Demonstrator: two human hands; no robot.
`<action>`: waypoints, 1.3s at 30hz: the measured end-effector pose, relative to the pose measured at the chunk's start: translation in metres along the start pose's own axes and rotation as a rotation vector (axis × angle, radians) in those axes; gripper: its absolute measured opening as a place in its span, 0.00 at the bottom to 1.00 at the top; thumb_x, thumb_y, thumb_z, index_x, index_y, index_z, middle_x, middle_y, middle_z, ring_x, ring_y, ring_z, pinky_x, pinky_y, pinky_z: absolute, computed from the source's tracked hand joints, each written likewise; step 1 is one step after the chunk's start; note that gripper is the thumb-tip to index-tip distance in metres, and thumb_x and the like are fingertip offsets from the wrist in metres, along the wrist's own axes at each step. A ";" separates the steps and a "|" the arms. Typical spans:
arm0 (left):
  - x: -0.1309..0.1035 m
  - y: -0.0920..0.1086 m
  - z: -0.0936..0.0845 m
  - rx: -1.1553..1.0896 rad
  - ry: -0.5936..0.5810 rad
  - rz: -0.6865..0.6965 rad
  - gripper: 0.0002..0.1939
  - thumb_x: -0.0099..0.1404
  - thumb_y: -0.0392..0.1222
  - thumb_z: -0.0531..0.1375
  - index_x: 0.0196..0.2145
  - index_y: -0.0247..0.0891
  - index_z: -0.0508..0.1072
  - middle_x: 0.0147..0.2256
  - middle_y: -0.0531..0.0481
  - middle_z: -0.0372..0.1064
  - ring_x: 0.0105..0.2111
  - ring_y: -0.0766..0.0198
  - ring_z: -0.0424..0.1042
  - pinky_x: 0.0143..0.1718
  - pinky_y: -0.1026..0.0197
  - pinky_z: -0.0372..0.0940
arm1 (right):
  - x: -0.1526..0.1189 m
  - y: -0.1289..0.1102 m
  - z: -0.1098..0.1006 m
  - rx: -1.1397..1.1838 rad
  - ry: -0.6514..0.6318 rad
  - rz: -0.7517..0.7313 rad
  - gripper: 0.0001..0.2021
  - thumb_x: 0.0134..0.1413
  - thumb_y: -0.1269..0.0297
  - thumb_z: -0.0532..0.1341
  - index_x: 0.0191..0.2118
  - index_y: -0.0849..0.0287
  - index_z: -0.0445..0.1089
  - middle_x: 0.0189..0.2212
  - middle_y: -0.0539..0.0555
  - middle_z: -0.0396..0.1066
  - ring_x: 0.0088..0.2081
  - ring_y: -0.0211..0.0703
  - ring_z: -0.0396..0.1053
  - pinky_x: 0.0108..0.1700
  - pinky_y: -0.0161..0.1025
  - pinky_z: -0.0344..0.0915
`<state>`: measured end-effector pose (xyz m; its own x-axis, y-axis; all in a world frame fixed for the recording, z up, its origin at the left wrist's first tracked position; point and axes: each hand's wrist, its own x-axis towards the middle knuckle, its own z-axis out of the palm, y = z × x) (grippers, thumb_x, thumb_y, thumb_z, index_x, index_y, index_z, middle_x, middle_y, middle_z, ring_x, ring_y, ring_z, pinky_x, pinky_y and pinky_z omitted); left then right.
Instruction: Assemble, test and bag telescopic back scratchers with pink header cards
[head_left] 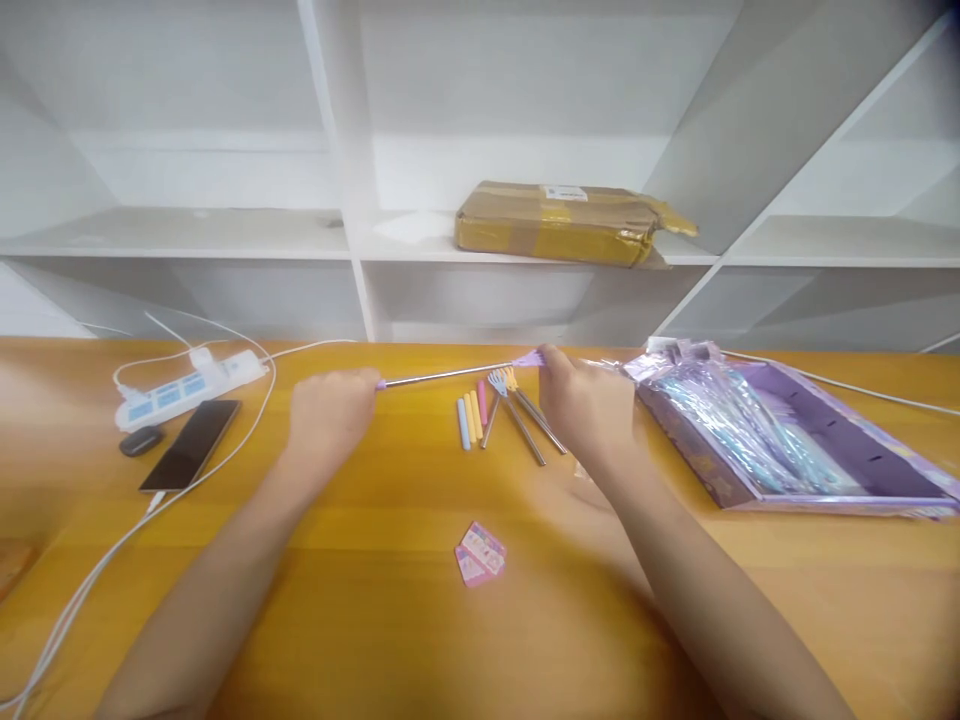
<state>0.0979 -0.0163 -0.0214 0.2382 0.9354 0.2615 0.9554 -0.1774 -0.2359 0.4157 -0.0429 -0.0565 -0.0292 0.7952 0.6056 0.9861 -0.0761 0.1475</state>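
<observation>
Lilac scratcher [454, 375]: stretched between both hands over the rear part of the worktop [375, 560], right end slightly higher in view. Shiny metal shaft, small lilac piece at the left end, flared lilac piece at the right.

Left hand [334, 410]: grip clamped on the left end, fist closed, end hidden inside. Right hand [589, 405]: grip clamped at the flared end, fingers mostly hidden behind the hand. Both forearms reach in from the near edge.

Below the shaft, between the hands: a bunch of claw-headed metal rods, a blue claw head [497, 381] and an orange claw head [511, 378] bunched at the far end, shafts fanning toward the near side. Just left of those, a row of sticks: blue stick [464, 424], two yellow sticks [474, 417], pink stick [482, 402].

Nearer, well apart from the rods: pink cards [480, 553], overlapping.

Right side: purple box [896, 470], lidless, clear-wrapped packs [735, 420] piled in its left part.

Left side: white power strip [244, 370] with plugs in, dark phone [191, 445] just in front, small black object [141, 441] beside it, white cables looping around.

Behind: white shelf unit [345, 150], taped cardboard box [559, 220] on its shelf, right end torn.
</observation>
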 end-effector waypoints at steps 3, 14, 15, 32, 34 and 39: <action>-0.003 0.011 -0.004 -0.044 -0.052 -0.027 0.21 0.75 0.45 0.49 0.37 0.42 0.81 0.31 0.39 0.80 0.30 0.49 0.78 0.27 0.55 0.53 | -0.001 -0.001 -0.010 0.001 0.017 -0.004 0.15 0.63 0.71 0.53 0.44 0.59 0.77 0.22 0.54 0.70 0.21 0.39 0.54 0.30 0.41 0.37; -0.013 0.034 -0.006 -0.091 -0.152 0.053 0.20 0.76 0.46 0.51 0.39 0.44 0.83 0.31 0.39 0.80 0.31 0.48 0.79 0.28 0.56 0.57 | -0.025 -0.057 -0.032 0.133 -0.129 -0.242 0.17 0.67 0.75 0.51 0.48 0.60 0.77 0.23 0.54 0.72 0.22 0.41 0.57 0.30 0.41 0.40; -0.013 0.033 -0.006 -0.089 -0.163 0.065 0.20 0.76 0.46 0.51 0.39 0.44 0.83 0.31 0.38 0.79 0.32 0.47 0.79 0.29 0.55 0.58 | -0.024 -0.055 -0.031 0.130 -0.157 -0.247 0.17 0.68 0.73 0.51 0.47 0.59 0.77 0.23 0.54 0.71 0.22 0.41 0.57 0.30 0.41 0.39; -0.014 0.037 -0.014 -0.149 -0.248 0.088 0.24 0.77 0.49 0.50 0.41 0.38 0.84 0.34 0.34 0.80 0.37 0.45 0.81 0.40 0.52 0.69 | -0.021 -0.051 -0.032 0.223 -0.016 -0.390 0.13 0.76 0.69 0.53 0.45 0.58 0.76 0.41 0.55 0.75 0.34 0.40 0.66 0.33 0.40 0.49; -0.015 0.038 -0.015 -0.126 -0.256 0.101 0.23 0.76 0.48 0.51 0.40 0.38 0.84 0.34 0.35 0.80 0.37 0.45 0.81 0.39 0.52 0.69 | -0.021 -0.050 -0.030 0.238 -0.030 -0.441 0.14 0.76 0.69 0.52 0.44 0.58 0.76 0.42 0.56 0.76 0.36 0.41 0.67 0.33 0.40 0.49; -0.013 0.039 -0.010 -0.127 -0.270 0.120 0.22 0.76 0.48 0.52 0.39 0.39 0.85 0.34 0.35 0.80 0.36 0.45 0.80 0.39 0.52 0.69 | -0.016 -0.044 -0.025 0.317 -0.146 -0.497 0.14 0.77 0.65 0.54 0.43 0.57 0.77 0.37 0.54 0.79 0.34 0.41 0.69 0.32 0.39 0.49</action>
<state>0.1333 -0.0381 -0.0246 0.3118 0.9499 -0.0229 0.9415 -0.3121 -0.1272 0.3690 -0.0672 -0.0529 -0.4980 0.7656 0.4072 0.8615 0.4906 0.1310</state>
